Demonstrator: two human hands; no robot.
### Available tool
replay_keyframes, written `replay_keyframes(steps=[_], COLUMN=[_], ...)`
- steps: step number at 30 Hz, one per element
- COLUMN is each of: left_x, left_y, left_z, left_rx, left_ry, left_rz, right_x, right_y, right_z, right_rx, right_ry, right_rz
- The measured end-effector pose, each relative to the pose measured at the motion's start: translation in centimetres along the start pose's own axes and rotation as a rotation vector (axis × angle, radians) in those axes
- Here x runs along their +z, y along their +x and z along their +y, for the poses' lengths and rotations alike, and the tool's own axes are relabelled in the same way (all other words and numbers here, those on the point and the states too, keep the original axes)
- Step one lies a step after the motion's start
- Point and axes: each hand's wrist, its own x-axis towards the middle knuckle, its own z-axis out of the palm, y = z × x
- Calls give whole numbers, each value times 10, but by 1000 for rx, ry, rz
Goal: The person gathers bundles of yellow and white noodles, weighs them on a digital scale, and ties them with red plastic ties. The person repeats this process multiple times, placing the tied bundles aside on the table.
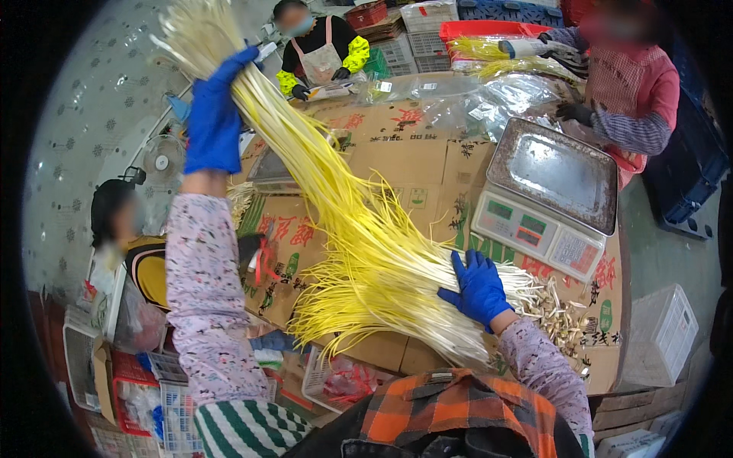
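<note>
Bundle of long, thin yellow-and-white stalks [294, 149]: held raised, running from the upper left down toward the middle of the cardboard-covered table [397, 164]. The left hand [214, 122], in a blue glove, is clamped around it near the white ends, which project beyond the fingers. The yellow ends hang down to a loose pile of similar yellow-and-white stalks [382, 305] on the table; where the two meet, they cannot be told apart. The right hand [477, 291], also blue-gloved, lies palm down on the white stems of that pile, thumb and fingers spread apart. Short brown-and-white trimmings [561, 317] lie just beside it, to the right.

Containers, left to right. A white plastic basket [74, 327] stands at far left; contents not discernible. Near it, a red plastic crate [130, 368] contains clear plastic bags. A white slatted basket [311, 375] by the near table edge contains red plastic bags. Beyond the far right of the table, a red plastic tub [496, 29] contains yellow stalks. A white plastic crate [660, 343] stands at right; its contents cannot be determined.
</note>
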Motion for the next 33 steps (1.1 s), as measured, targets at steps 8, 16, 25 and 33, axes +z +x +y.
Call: replay_keyframes(steps=[8, 16, 25, 33], left_x=[12, 79, 141, 313], left_y=[37, 117, 116, -35], left_z=[78, 78, 0, -119], left_rx=[456, 1023, 1279, 1274], left_ry=[63, 592, 1132, 871], left_rz=[-455, -110, -201, -587], right_x=[7, 8, 11, 4], right_y=[1, -2, -2, -3], right_z=[4, -6, -2, 2], right_rx=[-8, -49, -51, -42], right_ry=[-20, 40, 45, 139], right_rz=[-1, 41, 78, 40])
